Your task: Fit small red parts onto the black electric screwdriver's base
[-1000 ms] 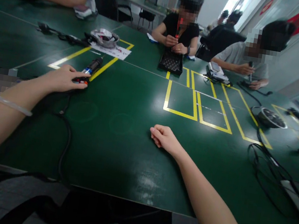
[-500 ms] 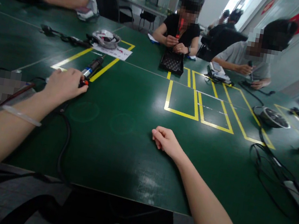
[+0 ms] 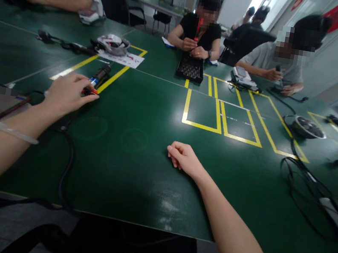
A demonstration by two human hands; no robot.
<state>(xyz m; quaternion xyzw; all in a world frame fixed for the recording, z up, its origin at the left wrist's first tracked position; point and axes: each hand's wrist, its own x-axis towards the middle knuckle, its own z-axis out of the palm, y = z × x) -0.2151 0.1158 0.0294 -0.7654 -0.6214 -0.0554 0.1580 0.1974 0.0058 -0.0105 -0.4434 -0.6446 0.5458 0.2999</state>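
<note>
My left hand (image 3: 66, 91) lies at the left side of the green table (image 3: 122, 170), its fingers curled round the near end of a cylindrical tool (image 3: 100, 74). That tool has a ribbed black far end, a blue and silver band, and red-orange parts by my thumb; my palm hides the rest. Loosely curled, my right hand (image 3: 185, 157) rests on the tabletop near the middle, and nothing shows in its fingers. Beyond the tool lie a white printed sheet (image 3: 134, 61) and a roll in clear wrapping (image 3: 113, 44).
Yellow tape outlines (image 3: 201, 126) mark the table. A black tray (image 3: 190, 69) stands before a person in black (image 3: 196, 31) across from me. At right are a round metal dish (image 3: 309, 127) and looped black cables (image 3: 295, 182). A thick cable (image 3: 66, 170) runs beside my left forearm.
The whole view has shifted slightly, so most things sit a little further left. My left hand stays on the tool, and my right hand keeps its curled pose on the table.
</note>
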